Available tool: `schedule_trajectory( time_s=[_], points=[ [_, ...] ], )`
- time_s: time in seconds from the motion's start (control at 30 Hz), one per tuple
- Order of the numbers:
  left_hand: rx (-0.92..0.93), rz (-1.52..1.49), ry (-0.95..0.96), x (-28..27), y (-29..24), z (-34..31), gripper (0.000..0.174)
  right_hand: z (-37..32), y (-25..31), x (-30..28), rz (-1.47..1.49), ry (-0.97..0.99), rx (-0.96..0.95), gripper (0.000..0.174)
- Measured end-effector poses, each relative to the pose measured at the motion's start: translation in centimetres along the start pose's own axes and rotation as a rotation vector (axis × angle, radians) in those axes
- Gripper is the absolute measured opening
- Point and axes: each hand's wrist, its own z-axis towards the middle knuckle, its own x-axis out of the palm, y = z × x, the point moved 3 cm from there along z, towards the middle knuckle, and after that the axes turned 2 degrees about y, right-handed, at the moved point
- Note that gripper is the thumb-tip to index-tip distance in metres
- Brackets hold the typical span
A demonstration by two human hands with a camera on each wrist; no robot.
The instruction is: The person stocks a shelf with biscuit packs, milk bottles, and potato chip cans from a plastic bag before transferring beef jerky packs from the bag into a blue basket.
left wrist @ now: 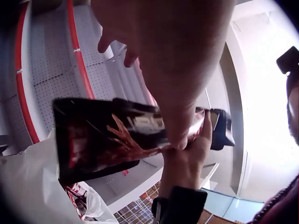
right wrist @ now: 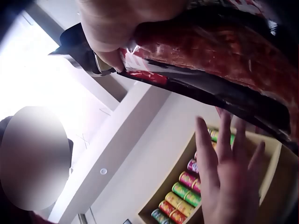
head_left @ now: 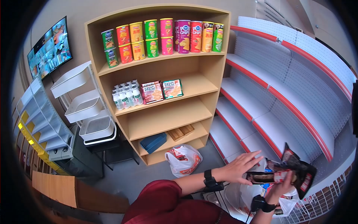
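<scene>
My right hand [head_left: 282, 185] grips a bundle of black and red snack packets [head_left: 294, 171] from below, low at the right in the head view. My left hand [head_left: 238, 168] is spread flat with straight fingers against the packets' left end. In the left wrist view the left hand [left wrist: 173, 60] hovers over the dark packets [left wrist: 107, 140] while the right hand [left wrist: 187, 163] pinches their edge. The right wrist view shows the right hand [right wrist: 117, 23] curled on the packets [right wrist: 219, 60], with the left hand [right wrist: 229, 172] open beyond them.
A wooden shelf unit [head_left: 209, 80] holds chip cans [head_left: 164, 37], water bottles [head_left: 126, 95], cracker packs [head_left: 162, 90] and a blue box [head_left: 153, 142]. White and red metal shelving [head_left: 276, 97] stands right. A plastic bag [head_left: 184, 159] lies on the floor; a white bag [head_left: 248, 194] and a wire basket [head_left: 317, 205] sit below my hands.
</scene>
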Motion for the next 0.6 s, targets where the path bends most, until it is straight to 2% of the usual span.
schedule_trajectory(
  time_s=[0.03,0.1,0.13,0.17,0.23,0.27,0.3,0.33,0.37,0.4,0.43,0.5,0.57,0.6],
  points=[
    [0.022,0.032,-0.026,-0.1,-0.3,0.2,0.103,-0.9,-0.8,1.1,0.029,0.102,0.009,0.029],
    [0.022,0.076,0.002,0.9,0.1,-0.3,0.100,-2.6,-1.0,3.5,0.233,0.284,0.127,0.032],
    [-0.052,-0.055,0.103,1.3,0.3,-0.8,0.099,-2.9,-1.6,3.2,0.185,0.321,0.242,0.029],
    [-0.126,-0.187,0.201,1.6,0.6,-1.2,0.099,-2.8,-2.0,2.6,0.189,0.327,0.245,0.029],
    [-0.108,-0.094,0.204,0.5,1.0,-2.3,0.094,-2.0,-1.4,2.3,0.154,0.156,0.322,0.020],
    [-0.142,-0.046,0.203,0.0,1.4,-3.1,0.092,-1.9,0.6,2.9,0.202,-0.029,0.294,0.011],
    [-0.177,0.001,0.203,-0.4,1.9,-4.0,0.089,0.6,-3.1,-2.0,0.180,0.031,0.293,0.010],
    [-0.204,0.019,0.148,-0.6,2.7,-5.2,0.078,1.4,-1.5,-2.8,0.170,-0.052,0.211,0.013],
    [-0.208,0.016,0.150,-1.0,3.3,-6.3,0.078,1.6,1.5,-2.0,0.159,-0.157,0.155,0.017],
    [-0.288,0.021,0.144,-1.5,4.1,-7.5,0.070,3.1,0.5,-5.0,0.124,-0.119,0.089,0.023],
    [-0.367,0.025,0.137,-2.0,4.6,-8.6,0.063,3.4,2.5,-4.7,0.131,-0.200,0.014,0.029],
    [-0.407,0.066,0.093,-3.1,4.9,-10.5,0.057,6.7,1.0,-10.7,-0.101,-0.080,-0.243,0.033],
    [-0.446,0.105,0.055,-3.9,5.0,-11.7,0.051,4.5,4.1,-8.2,-0.987,-0.146,-0.456,0.038],
    [-0.510,0.110,0.080,-4.1,5.2,-12.1,0.049,5.5,1.5,-10.0,-0.341,0.014,-0.377,0.042]
  ],
)
